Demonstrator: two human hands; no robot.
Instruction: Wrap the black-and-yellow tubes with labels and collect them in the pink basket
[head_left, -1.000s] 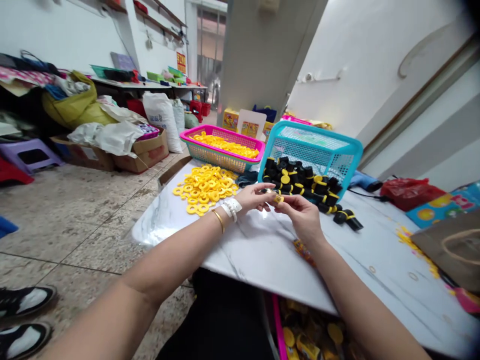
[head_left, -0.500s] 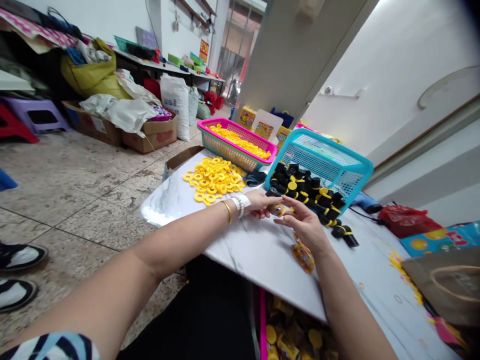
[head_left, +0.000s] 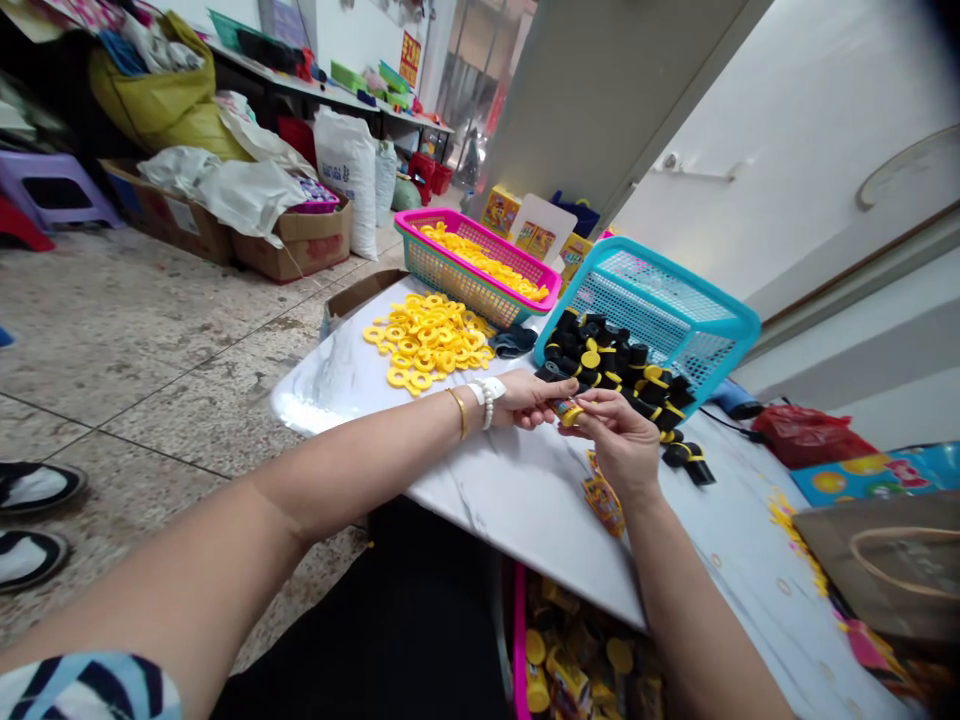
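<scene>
My left hand (head_left: 525,398) and my right hand (head_left: 619,440) meet over the white marble table (head_left: 517,490). Between their pinched fingertips sits a small black and yellow roller piece (head_left: 568,410), and both hands grip it. Just beyond the hands, a heap of black rollers with yellow bands (head_left: 615,375) spills out of a tipped blue basket (head_left: 675,310). To the left lies a pile of yellow plastic rings (head_left: 427,342). A small printed packet (head_left: 604,500) rests on the table under my right wrist.
A pink basket (head_left: 472,275) of yellow parts stands behind the rings. Below the table's near edge sits a pink bin (head_left: 581,660) of packaged items. Right: a brown bag (head_left: 885,560) and red bag (head_left: 806,430). Cartons, sacks and stools line the left floor; shoes (head_left: 30,520) are near.
The camera has dipped and shifted. My right hand went from open fingers to a pinch on the small roller piece held by my left hand.
</scene>
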